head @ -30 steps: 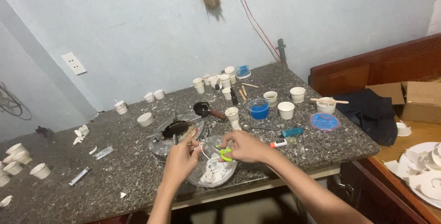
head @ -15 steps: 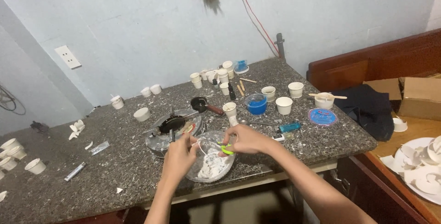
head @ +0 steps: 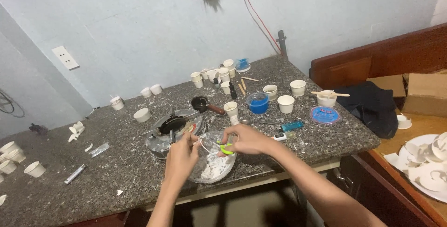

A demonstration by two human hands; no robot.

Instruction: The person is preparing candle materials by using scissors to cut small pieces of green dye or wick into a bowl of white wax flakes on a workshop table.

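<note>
You're working right over the clear glass bowl point(head: 212, 171) at the front edge of the granite counter point(head: 116, 171), and that edge is what's bugging me. The bowl is sitting close to the lip, loaded with white scraps, so any downward push from your wrists is risking a tip toward your lap.

Your right hand point(head: 247, 139) is curling around the small green-handled scissors point(head: 226, 150), fingers closed on the handles. Your left hand point(head: 182, 151) is pinching something small and pale up near the blades; I can't tell exactly what it is, it's too tiny at this angle. Those left fingertips are sitting very near the cutting end, so a slip is going to nick you.

Other stuff I'm eyeing:
- The round metal burner point(head: 173, 129) is just beside your left hand. I can't tell if it's hot.
- The small pan point(head: 201, 103) has its handle pointing toward you, so a lifted elbow is knocking it.
- The blue cup point(head: 257, 102) and white cups point(head: 285, 103) are standing near your right forearm, easy to sweep over.
</note>
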